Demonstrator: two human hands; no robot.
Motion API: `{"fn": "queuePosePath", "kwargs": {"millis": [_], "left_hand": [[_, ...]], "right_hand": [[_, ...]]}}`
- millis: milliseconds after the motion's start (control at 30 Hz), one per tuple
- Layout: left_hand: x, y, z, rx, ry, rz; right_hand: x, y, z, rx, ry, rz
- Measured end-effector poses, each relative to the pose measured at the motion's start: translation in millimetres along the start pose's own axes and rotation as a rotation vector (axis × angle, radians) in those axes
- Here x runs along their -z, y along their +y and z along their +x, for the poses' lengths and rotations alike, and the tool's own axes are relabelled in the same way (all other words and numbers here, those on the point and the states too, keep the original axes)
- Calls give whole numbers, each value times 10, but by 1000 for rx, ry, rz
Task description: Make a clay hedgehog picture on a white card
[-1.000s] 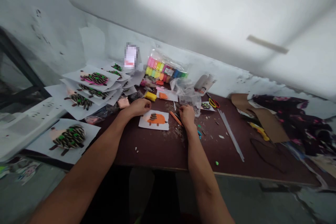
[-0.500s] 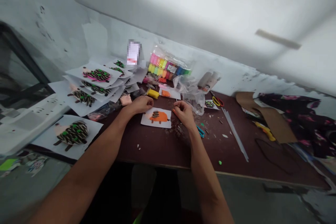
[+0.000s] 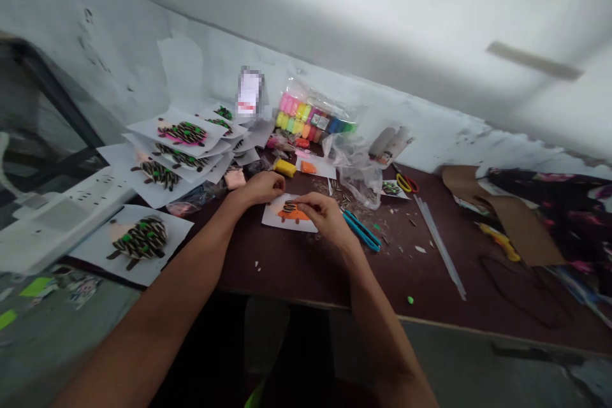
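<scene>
On the brown tabletop lies a white paper card (image 3: 275, 213) bearing an orange clay hedgehog (image 3: 295, 214) with dark striped spines (image 3: 289, 206). My right hand (image 3: 325, 217) is over the card, its bunched fingertips on the spines, and whatever lies under them is hidden. My left hand (image 3: 261, 188) rests curled on the table just above the card's left corner, holding nothing visible. Teal-handled scissors (image 3: 361, 230) lie closed to the right of my right hand. A yellow clay block (image 3: 285, 167) sits beyond my left hand.
Several hedgehog cards (image 3: 182, 137) are piled at the left, with a bag of coloured clay (image 3: 315, 116) and a crumpled plastic bag (image 3: 356, 172) behind. Further right lie red-yellow scissors (image 3: 406, 183), a long metal strip (image 3: 440, 247), cardboard (image 3: 507, 217) and floral cloth (image 3: 549, 210).
My right hand has moved left from beside the card onto the hedgehog, uncovering the teal scissors. My left hand stays nearly still. The whole view has drifted slightly rightward.
</scene>
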State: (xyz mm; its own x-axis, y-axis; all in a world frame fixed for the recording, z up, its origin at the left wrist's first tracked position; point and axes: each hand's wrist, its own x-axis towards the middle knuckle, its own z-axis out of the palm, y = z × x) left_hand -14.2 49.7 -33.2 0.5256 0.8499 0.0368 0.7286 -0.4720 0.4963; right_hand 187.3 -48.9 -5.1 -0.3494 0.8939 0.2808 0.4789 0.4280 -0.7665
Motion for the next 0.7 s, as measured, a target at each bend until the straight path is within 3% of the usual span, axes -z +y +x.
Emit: {"fn": "queuePosePath", "kwargs": {"millis": [133,300,700], "left_hand": [[-4,-1,1,-2,7,2],[-2,-6,-1,11,3,-16],[3,6,-7,8,5,-33]], "right_hand": [[-82,-85,-15,42,-84,-166],[-147,-91,-15,4,-29,-253],[-203,-64,-12,48,-66,-390]]}}
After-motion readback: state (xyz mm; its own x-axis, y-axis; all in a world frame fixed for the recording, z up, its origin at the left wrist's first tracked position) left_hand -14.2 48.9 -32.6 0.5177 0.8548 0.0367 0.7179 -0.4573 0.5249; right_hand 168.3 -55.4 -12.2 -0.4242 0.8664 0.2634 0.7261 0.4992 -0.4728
